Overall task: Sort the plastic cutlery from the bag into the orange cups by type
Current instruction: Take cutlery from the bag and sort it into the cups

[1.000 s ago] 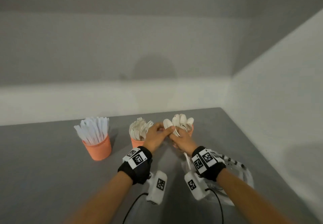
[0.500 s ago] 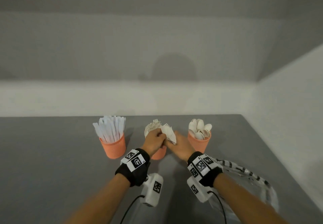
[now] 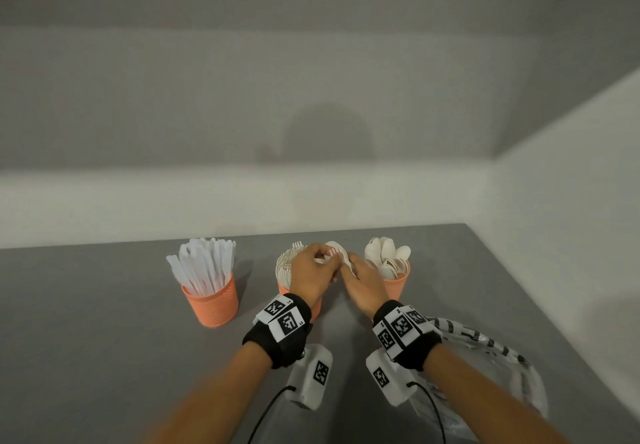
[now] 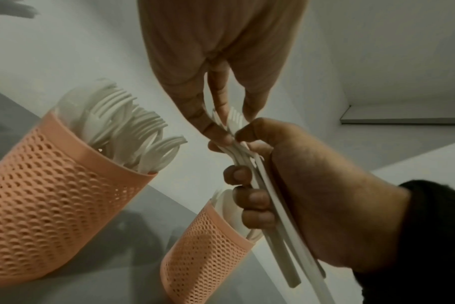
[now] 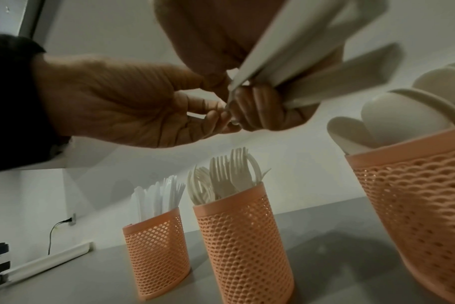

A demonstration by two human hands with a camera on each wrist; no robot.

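Grey worktop (image 3: 104,357) meets plain pale walls at a corner, and three orange mesh cups stand on it in a row: the knife cup (image 3: 212,303) on the left, the fork cup (image 5: 243,244) in the middle, the spoon cup (image 3: 398,282) on the right. The bag (image 3: 512,367), clear with dark striped print, lies on the worktop near the right forearm. The right hand (image 4: 299,197) has its fingers curled round a bundle of forks (image 4: 268,205), handles pointing down toward the wrist. The left hand (image 5: 122,102) pinches the tined end of one fork between thumb and fingertips, just above and between the fork cup and the spoon cup. The step in hand appears to be separating a single fork from the bundle. Risk: nested tines may drag a second fork out, or the right hand's hold may slacken and spill handles onto the worktop. Risk: the raised bundle sits close to the spoon cup, so a released fork could land among the spoons.
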